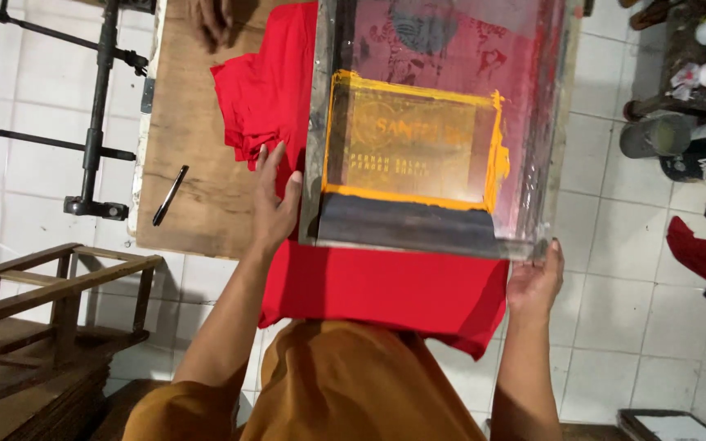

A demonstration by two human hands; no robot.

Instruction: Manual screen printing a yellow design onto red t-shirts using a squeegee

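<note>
A screen-printing frame with a metal rim and orange-yellow ink around a stencil lies over a red garment on a wooden table. My left hand grips the frame's left edge near its front corner. My right hand holds the frame's front right corner from below. The red fabric hangs over the table's front edge toward my orange shirt. More red cloth is bunched to the left of the frame.
Another person's hand rests on the table's far end. A black pen lies on the wood. Wooden racks stand at left, a black metal stand beyond. Ink containers and rags sit at right on white tiles.
</note>
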